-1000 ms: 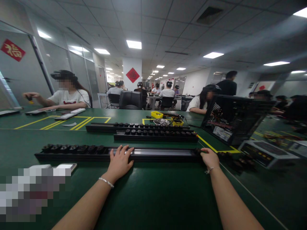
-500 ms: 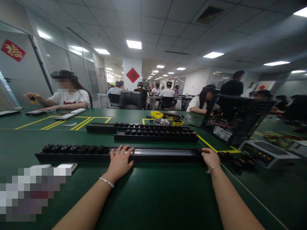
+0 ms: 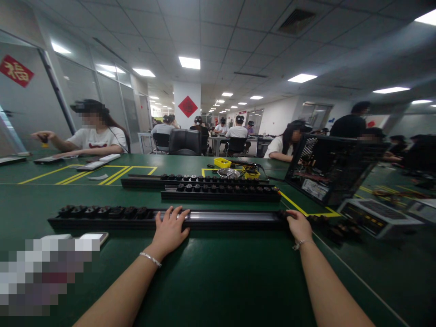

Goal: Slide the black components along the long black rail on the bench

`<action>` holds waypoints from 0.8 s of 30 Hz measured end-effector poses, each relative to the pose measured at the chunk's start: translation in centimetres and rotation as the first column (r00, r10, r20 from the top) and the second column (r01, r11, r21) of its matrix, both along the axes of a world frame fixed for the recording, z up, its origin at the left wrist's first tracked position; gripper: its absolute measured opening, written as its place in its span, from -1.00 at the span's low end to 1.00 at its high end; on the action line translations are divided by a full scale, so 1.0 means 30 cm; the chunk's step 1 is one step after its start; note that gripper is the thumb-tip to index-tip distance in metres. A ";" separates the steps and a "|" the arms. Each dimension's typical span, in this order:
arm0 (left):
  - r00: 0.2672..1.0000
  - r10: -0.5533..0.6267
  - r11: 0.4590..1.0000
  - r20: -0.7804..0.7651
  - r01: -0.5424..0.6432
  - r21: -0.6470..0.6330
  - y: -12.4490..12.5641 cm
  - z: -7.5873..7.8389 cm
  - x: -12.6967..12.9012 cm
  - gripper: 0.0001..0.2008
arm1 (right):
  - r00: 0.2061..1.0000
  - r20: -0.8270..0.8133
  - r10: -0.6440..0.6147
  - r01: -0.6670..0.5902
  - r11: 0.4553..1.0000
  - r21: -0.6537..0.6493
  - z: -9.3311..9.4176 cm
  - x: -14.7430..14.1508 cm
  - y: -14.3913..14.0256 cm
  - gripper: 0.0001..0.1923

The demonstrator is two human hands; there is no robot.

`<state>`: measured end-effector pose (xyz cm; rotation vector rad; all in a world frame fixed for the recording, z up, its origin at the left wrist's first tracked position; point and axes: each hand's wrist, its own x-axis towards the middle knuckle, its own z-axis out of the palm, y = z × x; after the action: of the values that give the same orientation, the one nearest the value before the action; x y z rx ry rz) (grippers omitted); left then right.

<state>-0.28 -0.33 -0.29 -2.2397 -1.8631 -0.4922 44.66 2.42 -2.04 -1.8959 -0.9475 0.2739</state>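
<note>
A long black rail (image 3: 235, 220) lies across the green table in front of me. Its left part carries a row of several black modules (image 3: 104, 211), which look like sockets; the bare middle of its channel shines. My left hand (image 3: 170, 229) rests with spread fingers on the rail, just right of that row. At the rail's right end, my right hand (image 3: 299, 225) pinches a small black module (image 3: 283, 214), partly hidden by the fingers. Loose black modules (image 3: 340, 229), blurred, lie right of that hand.
Two more black rails, a nearer one (image 3: 221, 195) and a farther one (image 3: 145, 181), lie behind, bearing modules. Yellow trays (image 3: 222, 162) stand farther back. An open computer case (image 3: 327, 170) and a grey box (image 3: 378, 218) are at right. Co-workers sit left (image 3: 97, 136) and right (image 3: 277, 147).
Both hands keep their places on the rail and at its right end. The view has shifted very slightly. A standing person in the background has moved right.
</note>
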 end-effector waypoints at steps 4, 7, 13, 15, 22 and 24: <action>1.000 -0.010 1.000 0.004 0.010 0.005 0.001 -0.001 0.001 -0.47 | 0.994 -0.094 0.047 -0.037 0.994 0.100 0.004 -0.020 -0.009 -0.55; 1.000 -0.012 1.000 0.005 0.012 0.004 0.003 -0.002 -0.001 -0.47 | 0.987 -0.084 0.138 -0.128 0.986 0.109 0.017 -0.043 -0.014 -0.45; 1.000 -0.012 1.000 0.006 0.012 -0.006 0.002 -0.002 -0.002 -0.46 | 0.991 0.057 0.120 -0.120 0.993 -0.005 0.011 -0.056 -0.016 -0.29; 1.000 -0.007 1.000 0.009 0.008 -0.012 0.001 0.000 0.000 -0.46 | 0.992 0.079 0.101 -0.099 0.995 -0.025 0.006 -0.051 -0.016 -0.34; 1.000 -0.004 1.000 0.012 0.004 -0.021 0.001 0.001 0.000 -0.46 | 0.994 0.112 0.009 0.000 0.997 -0.080 0.011 -0.042 -0.019 -0.44; 1.000 -0.009 1.000 0.012 0.009 -0.015 0.001 0.000 -0.002 -0.46 | 0.994 0.111 0.004 0.006 0.996 -0.092 0.013 -0.042 -0.020 -0.43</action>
<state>-0.33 -0.29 -0.30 -2.2610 -1.8690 -0.4958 43.39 1.82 -1.65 -2.0134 -1.0235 0.2162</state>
